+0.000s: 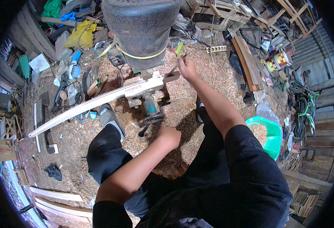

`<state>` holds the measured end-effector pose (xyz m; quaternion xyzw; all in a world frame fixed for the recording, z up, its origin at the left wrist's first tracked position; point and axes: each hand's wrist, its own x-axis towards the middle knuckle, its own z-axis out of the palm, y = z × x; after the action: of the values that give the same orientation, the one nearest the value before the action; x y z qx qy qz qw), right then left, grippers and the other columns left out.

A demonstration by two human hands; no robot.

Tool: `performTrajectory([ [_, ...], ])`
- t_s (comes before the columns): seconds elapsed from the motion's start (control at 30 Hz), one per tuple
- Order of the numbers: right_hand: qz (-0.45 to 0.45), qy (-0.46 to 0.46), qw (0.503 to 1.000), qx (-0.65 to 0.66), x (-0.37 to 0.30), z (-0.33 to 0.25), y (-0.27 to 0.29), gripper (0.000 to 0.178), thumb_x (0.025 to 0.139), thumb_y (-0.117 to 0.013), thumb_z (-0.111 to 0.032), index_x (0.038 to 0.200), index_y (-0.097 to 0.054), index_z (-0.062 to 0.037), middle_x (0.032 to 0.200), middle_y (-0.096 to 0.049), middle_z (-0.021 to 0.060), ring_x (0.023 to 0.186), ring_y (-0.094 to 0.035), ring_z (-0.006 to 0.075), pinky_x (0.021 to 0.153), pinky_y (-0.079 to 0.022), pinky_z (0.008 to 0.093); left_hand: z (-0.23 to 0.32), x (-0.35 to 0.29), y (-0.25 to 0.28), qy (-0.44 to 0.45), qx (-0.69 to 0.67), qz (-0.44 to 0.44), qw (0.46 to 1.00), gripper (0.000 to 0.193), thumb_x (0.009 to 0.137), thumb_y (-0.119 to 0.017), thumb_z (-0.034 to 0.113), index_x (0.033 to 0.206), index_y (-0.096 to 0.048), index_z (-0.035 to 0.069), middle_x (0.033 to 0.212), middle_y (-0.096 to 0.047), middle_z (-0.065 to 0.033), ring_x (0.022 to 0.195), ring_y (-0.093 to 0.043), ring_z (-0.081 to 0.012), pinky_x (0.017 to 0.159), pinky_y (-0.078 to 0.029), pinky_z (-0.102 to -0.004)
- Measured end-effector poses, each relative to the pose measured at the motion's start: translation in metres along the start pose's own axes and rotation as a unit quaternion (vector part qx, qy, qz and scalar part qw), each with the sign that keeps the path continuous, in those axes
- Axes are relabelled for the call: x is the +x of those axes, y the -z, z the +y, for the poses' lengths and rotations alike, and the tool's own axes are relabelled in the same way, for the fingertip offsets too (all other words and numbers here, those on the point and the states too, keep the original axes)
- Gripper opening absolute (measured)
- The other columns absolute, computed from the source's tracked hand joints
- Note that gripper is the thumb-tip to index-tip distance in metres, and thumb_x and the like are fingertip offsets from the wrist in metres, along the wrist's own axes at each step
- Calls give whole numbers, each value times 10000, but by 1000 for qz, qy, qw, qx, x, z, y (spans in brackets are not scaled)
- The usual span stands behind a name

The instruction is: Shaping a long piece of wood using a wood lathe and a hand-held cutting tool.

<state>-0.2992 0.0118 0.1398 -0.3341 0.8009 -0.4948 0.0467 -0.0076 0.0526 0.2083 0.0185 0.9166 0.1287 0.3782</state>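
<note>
A long, pale, slightly curved wooden board (87,107) lies across the table of a floor-standing machine with a large dark rounded housing (138,28). The board's right end sits at the machine's working area beneath the housing. My right hand (187,70) is closed around a thin, brownish rod-like handle (174,68) at the right side of that area; its lower end meets a small wooden block (171,77). Below the table, my left hand (169,136) is curled at the near rim of a dark metal handwheel (152,119), its fingers partly hidden. The wheel's crank knob (141,133) points toward me.
Sawdust and shavings cover the floor (74,152). A green tub (274,133) with shavings stands to my right, near a small green motorbike (305,114). Brown planks (248,64) and a power strip (216,49) lie far right. Cut boards (56,194) rest at lower left.
</note>
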Motion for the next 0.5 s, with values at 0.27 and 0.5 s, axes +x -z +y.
performTrajectory([
  [0.27, -42, 45, 985, -162, -12, 12, -14, 244, 966, -544, -240, 906, -613, -14, 771, -659, 250, 757, -657, 434, 701, -521, 489, 1, 6, -5, -1, 12, 1, 1000, 430, 900, -551, 172, 1321, -610, 108, 1242, -656, -153, 1200, -604, -326, 1147, -301, -582],
  [0.5, 22, -2, 999, -43, 12, -26, 0, 417, 994, -528, -358, 881, -630, 30, 726, -649, 246, 744, -666, 430, 678, -505, 492, 5, 0, 6, 1, -23, 3, 1000, 401, 898, -545, 168, 1283, -630, 96, 1254, -648, -159, 1222, -588, -327, 1155, -285, -586],
])
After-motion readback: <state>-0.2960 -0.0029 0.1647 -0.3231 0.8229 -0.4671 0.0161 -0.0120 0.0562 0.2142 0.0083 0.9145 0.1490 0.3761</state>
